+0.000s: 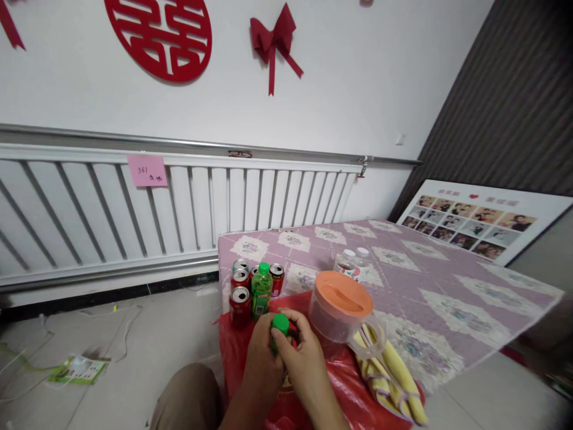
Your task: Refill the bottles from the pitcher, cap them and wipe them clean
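Between my two hands is a plastic bottle with a green cap (pixel 280 323); most of its body is hidden by my fingers. My left hand (pixel 260 349) wraps round it from the left side. My right hand (pixel 305 355) closes on it from the right, thumb and fingers near the cap. Just beyond stands a green drink bottle (pixel 262 292), also green-capped, among several drink cans (pixel 240 301). To the right of my hands is a clear plastic pitcher (pixel 331 325) with an orange lid (pixel 344 292).
A yellow cloth (pixel 389 376) lies beside the pitcher on red plastic sheeting (pixel 237 352). Two white-capped bottles (pixel 353 263) stand farther back on the patterned tablecloth (pixel 421 286). A radiator (pixel 264 197) runs along the wall; a photo board (pixel 474 221) leans at right.
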{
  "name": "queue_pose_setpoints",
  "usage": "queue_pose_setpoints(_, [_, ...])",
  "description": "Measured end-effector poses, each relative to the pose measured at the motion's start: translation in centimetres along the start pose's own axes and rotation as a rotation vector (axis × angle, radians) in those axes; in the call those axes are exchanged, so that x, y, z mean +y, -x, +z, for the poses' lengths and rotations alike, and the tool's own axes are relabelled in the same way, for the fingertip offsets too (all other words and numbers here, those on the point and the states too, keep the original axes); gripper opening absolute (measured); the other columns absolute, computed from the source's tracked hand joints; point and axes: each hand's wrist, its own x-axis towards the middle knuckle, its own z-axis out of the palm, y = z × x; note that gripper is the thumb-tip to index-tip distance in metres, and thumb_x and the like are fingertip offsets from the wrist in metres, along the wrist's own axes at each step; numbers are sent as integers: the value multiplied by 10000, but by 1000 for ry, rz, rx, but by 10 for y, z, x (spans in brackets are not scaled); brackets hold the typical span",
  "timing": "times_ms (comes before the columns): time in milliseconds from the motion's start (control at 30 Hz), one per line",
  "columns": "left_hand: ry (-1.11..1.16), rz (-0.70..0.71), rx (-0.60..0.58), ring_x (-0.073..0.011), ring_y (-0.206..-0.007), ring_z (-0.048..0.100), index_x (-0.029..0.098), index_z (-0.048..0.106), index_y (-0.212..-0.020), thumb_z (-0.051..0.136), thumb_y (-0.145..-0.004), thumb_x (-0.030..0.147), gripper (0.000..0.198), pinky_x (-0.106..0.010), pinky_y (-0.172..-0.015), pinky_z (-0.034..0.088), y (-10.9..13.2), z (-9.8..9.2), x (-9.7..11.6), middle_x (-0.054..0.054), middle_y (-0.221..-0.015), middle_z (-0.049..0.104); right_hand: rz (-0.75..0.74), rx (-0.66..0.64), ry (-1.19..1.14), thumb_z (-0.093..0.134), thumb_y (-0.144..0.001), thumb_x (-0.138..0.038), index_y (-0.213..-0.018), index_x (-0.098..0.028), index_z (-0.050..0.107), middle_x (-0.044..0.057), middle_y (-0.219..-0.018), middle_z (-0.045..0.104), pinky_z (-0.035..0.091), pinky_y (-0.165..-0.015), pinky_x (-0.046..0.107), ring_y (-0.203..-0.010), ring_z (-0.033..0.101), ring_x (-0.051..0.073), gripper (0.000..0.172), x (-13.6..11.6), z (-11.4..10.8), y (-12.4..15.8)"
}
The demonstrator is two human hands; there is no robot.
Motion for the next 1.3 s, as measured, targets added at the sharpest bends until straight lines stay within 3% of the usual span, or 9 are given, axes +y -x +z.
queue_pose_setpoints(300, [-65, 23, 2, -230, -948, 629, 195, 584, -1065, 507, -809, 195, 267, -385, -871, 499, -1, -1, 2, -72, -1033, 656, 54, -65, -158, 650, -793, -369, -1093, -228, 660, 41, -1027, 721, 516, -859, 330, -947, 660, 222, 332, 7, -5, -1])
queue_pose_setpoints(500, [-168, 6, 25, -234, -926, 634, 190, 592, -1021, 528, -780, 195, 249, -385, -860, 505, -1, -2, 6, -71, -1000, 662, 171, 61, -382, 755, -703, -439, -1030, -216, 679, 40, -962, 746, 541, -825, 325, -908, 682, 222, 403, 3, -13, -4])
queue_pose_setpoints(700, [-213, -13, 52, -247, -918, 642, 173, 587, -1047, 539, -761, 228, 295, -408, -869, 513, 1, -3, 6, -90, -998, 664, 235, 164, -392, 795, -656, -454, -1012, -221, 692, 52, -1028, 744, 538, -856, 335, -962, 676, 233, 438, 18, -27, 13])
queue_pose_setpoints(900, [-211, -32, 35, -230, -876, 654, 203, 591, -1030, 533, -786, 258, 257, -373, -825, 533, 3, -5, 7, -54, -964, 672, 196, 114, -155, 717, -699, -438, -1044, -198, 699, 57, -876, 745, 558, -775, 342, -885, 687, 246, 420, 56, -49, 40])
queue_pose_setpoints(1000, [-227, -40, 34, -229, -837, 656, 206, 591, -1020, 536, -782, 288, 257, -367, -795, 540, 3, -7, 8, -44, -928, 674, 107, 101, 103, 609, -765, -407, -1083, -176, 680, 97, -977, 751, 566, -797, 347, -898, 704, 244, 399, 81, -69, 49])
queue_pose_setpoints(1133, [-244, -49, 38, -232, -782, 648, 202, 587, -985, 533, -770, 325, 254, -369, -750, 540, 4, -9, 9, -42, -871, 665, 36, 24, 645, 492, -811, -314, -1155, -153, 650, 138, -1115, 727, 550, -874, 354, -1003, 698, 248, 411, 103, -106, 48])
queue_pose_setpoints(1300, [-240, -91, 35, -218, -743, 643, 209, 586, -975, 543, -766, 331, 246, -342, -697, 538, 5, -8, 10, -26, -850, 659, 90, -39, 920, 482, -799, -150, -1128, -129, 676, 180, -1141, 704, 476, -975, 386, -1098, 652, 278, 383, 106, -143, 37])
